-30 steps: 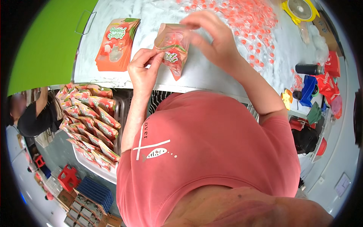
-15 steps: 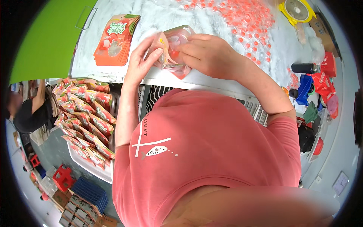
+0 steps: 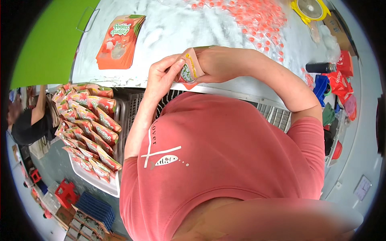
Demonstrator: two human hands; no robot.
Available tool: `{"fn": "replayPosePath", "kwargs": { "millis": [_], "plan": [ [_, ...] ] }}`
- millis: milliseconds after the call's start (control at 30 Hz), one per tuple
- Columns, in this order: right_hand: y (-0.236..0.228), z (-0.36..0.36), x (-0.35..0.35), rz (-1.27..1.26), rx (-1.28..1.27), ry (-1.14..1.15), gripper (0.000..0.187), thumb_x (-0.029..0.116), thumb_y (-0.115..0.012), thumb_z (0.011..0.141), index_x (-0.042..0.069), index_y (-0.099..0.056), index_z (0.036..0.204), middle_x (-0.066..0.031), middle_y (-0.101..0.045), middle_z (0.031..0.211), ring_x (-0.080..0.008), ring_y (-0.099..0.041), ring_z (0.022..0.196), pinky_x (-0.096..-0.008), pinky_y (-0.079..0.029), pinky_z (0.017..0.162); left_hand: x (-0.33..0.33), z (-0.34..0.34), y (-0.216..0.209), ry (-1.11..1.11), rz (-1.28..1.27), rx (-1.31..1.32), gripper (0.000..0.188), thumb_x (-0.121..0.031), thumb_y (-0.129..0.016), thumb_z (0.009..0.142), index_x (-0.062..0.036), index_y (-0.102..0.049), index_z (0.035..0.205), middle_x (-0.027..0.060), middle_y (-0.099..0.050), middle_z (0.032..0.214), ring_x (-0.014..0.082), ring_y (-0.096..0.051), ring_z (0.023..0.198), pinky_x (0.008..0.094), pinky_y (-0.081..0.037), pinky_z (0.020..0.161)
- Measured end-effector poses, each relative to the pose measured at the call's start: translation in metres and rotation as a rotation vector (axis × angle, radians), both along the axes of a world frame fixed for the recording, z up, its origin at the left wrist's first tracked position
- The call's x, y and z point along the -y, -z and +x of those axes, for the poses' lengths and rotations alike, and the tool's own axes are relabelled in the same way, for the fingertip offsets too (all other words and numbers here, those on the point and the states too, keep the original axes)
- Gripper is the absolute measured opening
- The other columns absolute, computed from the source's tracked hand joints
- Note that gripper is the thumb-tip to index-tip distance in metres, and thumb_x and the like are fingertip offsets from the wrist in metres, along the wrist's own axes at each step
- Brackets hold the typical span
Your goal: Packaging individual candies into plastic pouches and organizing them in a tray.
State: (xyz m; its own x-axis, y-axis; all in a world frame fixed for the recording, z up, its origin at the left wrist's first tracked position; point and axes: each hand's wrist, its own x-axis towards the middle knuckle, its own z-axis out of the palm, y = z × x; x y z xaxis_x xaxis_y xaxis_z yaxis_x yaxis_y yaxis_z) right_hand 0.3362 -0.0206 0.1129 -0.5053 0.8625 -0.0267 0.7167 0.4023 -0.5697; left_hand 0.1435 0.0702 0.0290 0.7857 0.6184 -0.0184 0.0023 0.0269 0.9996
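Note:
A red-and-pink candy pouch (image 3: 190, 68) is held at the near edge of the table. My left hand (image 3: 164, 74) pinches its left side between thumb and fingers. My right hand (image 3: 219, 66) closes on the right side, with most of its fingers hidden behind or within the pouch. To the left of my hands lies a stack of flat red pouches (image 3: 114, 48). Beyond my right forearm, small wrapped red candies (image 3: 261, 24) are spread over the white tabletop (image 3: 161, 28).
Filled pouches (image 3: 90, 124) stand in rows in a white tray (image 3: 96, 182) at lower left. At the right are a yellow fan (image 3: 309, 10), a black bottle (image 3: 319, 67) and a blue object (image 3: 320, 88). Another person (image 3: 34, 124) is at far left, near a red stool (image 3: 66, 193).
The pouch has turned so its printed front shows, where its clear side was visible before. My right hand has come round its right side, and my left hand has shifted slightly right.

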Motion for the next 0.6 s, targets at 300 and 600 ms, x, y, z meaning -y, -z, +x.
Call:
{"fn": "replayPosePath", "kwargs": {
  "millis": [300, 600],
  "plan": [
    [-0.004, -0.005, -0.002, -0.068, 0.248, -0.001, 0.028, 0.024, -0.069, 0.088, 0.003, -0.06, 0.103, -0.0107, -0.063, 0.106, -0.0329, -0.061, 0.098, -0.0441, -0.049, 0.085, 0.0, -0.008, -0.003, -0.025, -0.016, 0.112, 0.021, -0.011, -0.061, 0.098, 0.0021, -0.069, 0.113, 0.008, -0.07, 0.107, 0.0112, -0.063, 0.089, 0.0245, -0.054, 0.07],
    [-0.021, 0.005, 0.019, 0.595, 0.173, 0.298, 0.02, 0.015, -0.076, 0.08, 0.005, -0.064, 0.093, -0.007, -0.063, 0.103, -0.0291, -0.062, 0.096, -0.0387, -0.051, 0.083, -0.004, -0.024, 0.0, -0.188, -0.06, 0.037, 0.023, -0.015, -0.063, 0.098, 0.0004, -0.07, 0.113, 0.0067, -0.071, 0.103, 0.0102, -0.062, 0.095, 0.0254, -0.05, 0.083]
  ]
}}
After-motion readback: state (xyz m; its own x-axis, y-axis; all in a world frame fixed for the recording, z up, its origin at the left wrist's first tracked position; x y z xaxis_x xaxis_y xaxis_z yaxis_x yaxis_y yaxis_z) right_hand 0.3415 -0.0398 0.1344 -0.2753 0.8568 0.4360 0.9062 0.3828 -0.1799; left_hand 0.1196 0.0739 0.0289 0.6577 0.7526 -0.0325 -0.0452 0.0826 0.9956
